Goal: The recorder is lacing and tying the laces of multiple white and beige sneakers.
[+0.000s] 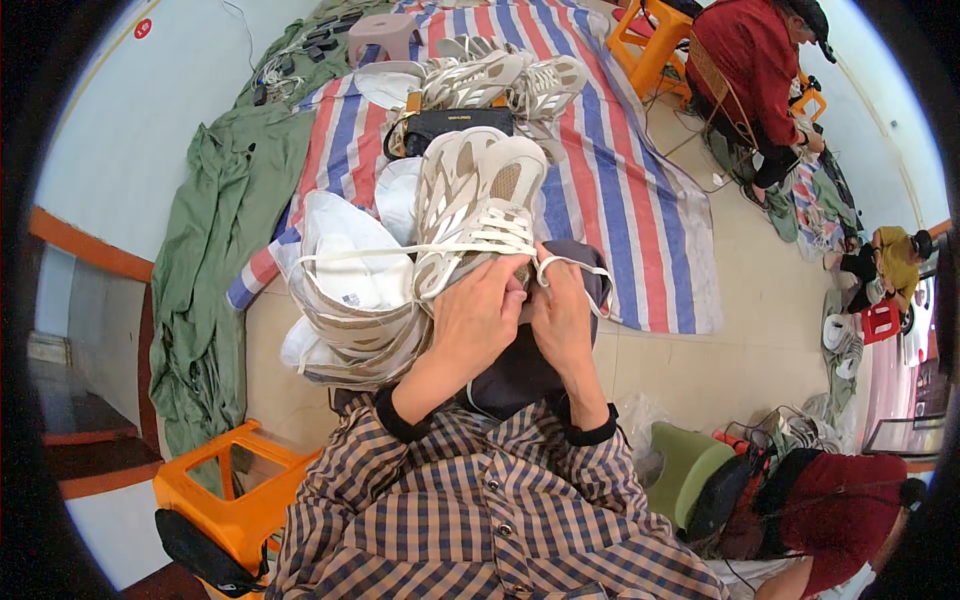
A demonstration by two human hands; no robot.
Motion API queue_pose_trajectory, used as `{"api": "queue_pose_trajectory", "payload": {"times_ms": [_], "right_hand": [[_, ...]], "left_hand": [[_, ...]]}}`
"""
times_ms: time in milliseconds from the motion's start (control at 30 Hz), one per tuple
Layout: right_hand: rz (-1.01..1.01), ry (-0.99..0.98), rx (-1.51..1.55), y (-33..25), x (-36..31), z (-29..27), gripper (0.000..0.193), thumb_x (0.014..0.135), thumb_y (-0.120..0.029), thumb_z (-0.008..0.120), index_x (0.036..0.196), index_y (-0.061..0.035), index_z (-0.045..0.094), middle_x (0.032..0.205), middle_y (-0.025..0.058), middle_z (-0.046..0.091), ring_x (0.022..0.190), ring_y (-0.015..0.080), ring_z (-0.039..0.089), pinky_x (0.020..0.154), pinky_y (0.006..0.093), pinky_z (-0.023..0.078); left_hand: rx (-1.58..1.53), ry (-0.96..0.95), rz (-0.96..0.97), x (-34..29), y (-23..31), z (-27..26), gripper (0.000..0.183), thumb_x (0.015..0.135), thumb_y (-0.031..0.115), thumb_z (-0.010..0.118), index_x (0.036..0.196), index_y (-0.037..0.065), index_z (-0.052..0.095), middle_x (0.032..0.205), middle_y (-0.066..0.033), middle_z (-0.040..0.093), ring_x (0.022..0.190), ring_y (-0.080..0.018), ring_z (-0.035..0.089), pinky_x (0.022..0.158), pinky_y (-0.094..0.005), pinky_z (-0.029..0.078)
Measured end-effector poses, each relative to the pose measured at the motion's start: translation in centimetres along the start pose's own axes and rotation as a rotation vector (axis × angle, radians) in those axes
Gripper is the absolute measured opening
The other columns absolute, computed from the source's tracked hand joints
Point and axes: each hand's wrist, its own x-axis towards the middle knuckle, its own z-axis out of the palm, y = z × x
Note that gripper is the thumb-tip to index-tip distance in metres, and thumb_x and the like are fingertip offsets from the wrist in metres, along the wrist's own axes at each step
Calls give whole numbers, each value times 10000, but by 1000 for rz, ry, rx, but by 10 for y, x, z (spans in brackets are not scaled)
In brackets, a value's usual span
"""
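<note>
A beige and white sneaker (516,180) points away from me, its toe at the far end. My left hand (474,312) is closed at the shoe's upper, with the fingertips near the top eyelets. Beside it my right hand (562,318) pinches a cream shoelace (588,267), which loops out past the index finger. The other lace end stretches left across the neighbouring shoes. More sneaker uppers (447,185) lean against this one on its left. Below them sits a stack of uppers with white linings (350,265). My hands hide the sneaker's heel.
Striped sheeting (640,230) covers the floor ahead, bearing more sneakers (475,80), a black bag (455,128) and a stool (385,38). Green cloth (215,240) lies left. An orange stool (235,490) stands lower left, a green chair (685,465) lower right. Other people (740,80) sit at right.
</note>
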Motion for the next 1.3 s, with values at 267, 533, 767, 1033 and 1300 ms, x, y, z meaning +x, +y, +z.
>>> {"api": "queue_pose_trajectory", "payload": {"times_ms": [267, 533, 767, 1033, 1300], "right_hand": [[55, -76, 104, -8, -10, -9, 544, 760, 108, 456, 1297, 20, 479, 1153, 221, 564, 1074, 380, 512, 937, 413, 404], [109, -114, 87, -14, -10, -11, 536, 753, 99, 463, 1285, 34, 483, 1209, 232, 548, 1088, 381, 512, 943, 416, 401], [78, -64, 1, -4, -19, -4, 511, 772, 63, 495, 1281, 21, 497, 1209, 231, 551, 1083, 389, 520, 941, 422, 404], [89, -86, -48, -10, -12, -7, 518, 779, 21, 463, 1296, 29, 481, 1219, 228, 548, 1099, 385, 504, 965, 430, 389], [-15, -70, -108, -2, -16, 3, 518, 786, 19, 442, 1302, 55, 457, 1228, 234, 537, 1093, 394, 499, 970, 433, 378]], "left_hand": [[183, -24, -68, 2, 5, -1, 203, 811, 161, 614, 1006, 105, 635, 797, -94, 654, 709, -299, 626, 614, -405, 476], [199, 151, -6, 7, -1, 24, 104, 817, 188, 597, 861, 99, 569, 754, -110, 624, 631, -333, 610, 531, -441, 465], [179, -36, 45, -6, 3, 7, 85, 808, 156, 553, 793, 73, 553, 717, -132, 605, 653, -360, 600, 571, -468, 460], [20, -401, 21, -75, 3, -21, 100, 828, 180, 565, 792, 87, 555, 705, -107, 601, 672, -330, 609, 581, -441, 465], [196, 283, 194, -27, -10, -76, 243, 777, 68, 608, 1016, 98, 574, 956, -88, 581, 940, -304, 570, 799, -418, 458]]}}
